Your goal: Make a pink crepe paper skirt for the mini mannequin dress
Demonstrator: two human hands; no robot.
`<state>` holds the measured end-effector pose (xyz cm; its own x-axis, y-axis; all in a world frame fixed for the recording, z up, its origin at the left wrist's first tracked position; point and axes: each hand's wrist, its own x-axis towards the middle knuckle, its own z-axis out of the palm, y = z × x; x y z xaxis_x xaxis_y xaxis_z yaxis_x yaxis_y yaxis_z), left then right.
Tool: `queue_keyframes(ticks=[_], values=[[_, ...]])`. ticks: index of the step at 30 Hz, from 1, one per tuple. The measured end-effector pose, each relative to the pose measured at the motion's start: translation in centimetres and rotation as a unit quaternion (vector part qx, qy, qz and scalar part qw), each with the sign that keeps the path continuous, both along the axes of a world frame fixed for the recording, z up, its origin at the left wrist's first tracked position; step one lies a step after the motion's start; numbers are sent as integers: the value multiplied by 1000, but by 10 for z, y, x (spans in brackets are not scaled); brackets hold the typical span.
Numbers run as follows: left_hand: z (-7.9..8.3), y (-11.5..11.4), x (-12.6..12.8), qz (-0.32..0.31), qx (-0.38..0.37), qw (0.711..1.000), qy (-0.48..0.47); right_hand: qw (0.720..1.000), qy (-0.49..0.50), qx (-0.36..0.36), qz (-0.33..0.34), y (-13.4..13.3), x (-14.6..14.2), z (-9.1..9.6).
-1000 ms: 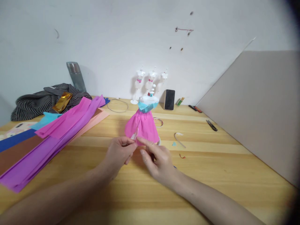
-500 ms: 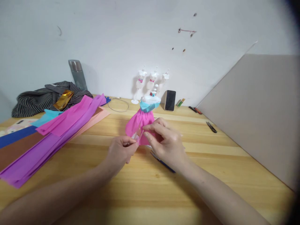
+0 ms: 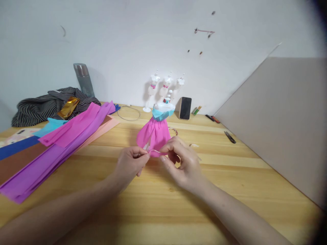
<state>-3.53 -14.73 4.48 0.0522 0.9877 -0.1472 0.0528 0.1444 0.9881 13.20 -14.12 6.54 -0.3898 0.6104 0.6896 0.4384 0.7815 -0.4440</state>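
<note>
A small mannequin (image 3: 164,107) wears a light blue band and a gathered pink skirt (image 3: 154,132) with a slit in front. Before the skirt's hem, a thin pale strip (image 3: 154,150) stretches between my hands. My left hand (image 3: 131,163) is closed, thumb and forefinger pinching the strip's left end. At the strip's right end are the thumb and forefinger of my right hand (image 3: 182,163), curled around it; the exact grip is small and blurred. A ring-shaped thing (image 3: 174,130) lies partly hidden behind the right hand.
Pink and purple paper sheets (image 3: 63,146) lie left, near a striped cloth (image 3: 38,105) and a bottle (image 3: 83,80). Three small white mannequins (image 3: 167,82) stand at the wall, beside a phone (image 3: 185,108). A cutter (image 3: 230,137) lies right, and a white scrap (image 3: 194,145) nearer.
My right hand has shifted slightly right and down, and the pale strip now shows stretched between the hands. The slim dark blue tool under my right hand no longer shows.
</note>
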Motion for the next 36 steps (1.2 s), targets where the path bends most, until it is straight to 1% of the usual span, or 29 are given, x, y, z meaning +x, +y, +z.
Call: queue_keyframes(ticks=[4,6,8,13,18,21,24,28,31,36], values=[[0,1,0,5,-8,1000,4,999,33,-33,-26,6,1,-4],[0,1,0,5,-11,1000,2,998,37,-39,-18,8,0,-4],[0,1,-1,3,-9,1000,-1,999,26,-27,-1,8,-1,-3],[-3,1,-6,-19,-13,999,-31,997,-27,54,39,4,1,-3],[-8,2,-13,-51,-38,992,-109,982,-108,146,57,-4,6,-18],[-9,2,-13,-62,-41,988,-136,974,-136,171,60,-8,7,-26],[-11,2,-12,-62,-52,986,-149,975,-142,167,45,-10,8,-32],[-13,3,-11,-58,-58,984,-161,981,-132,139,23,-8,11,-35],[-13,4,-11,-60,-60,983,-164,985,-123,120,18,-6,13,-37],[-14,4,-12,-72,-56,979,-181,986,-119,113,15,-5,12,-42]])
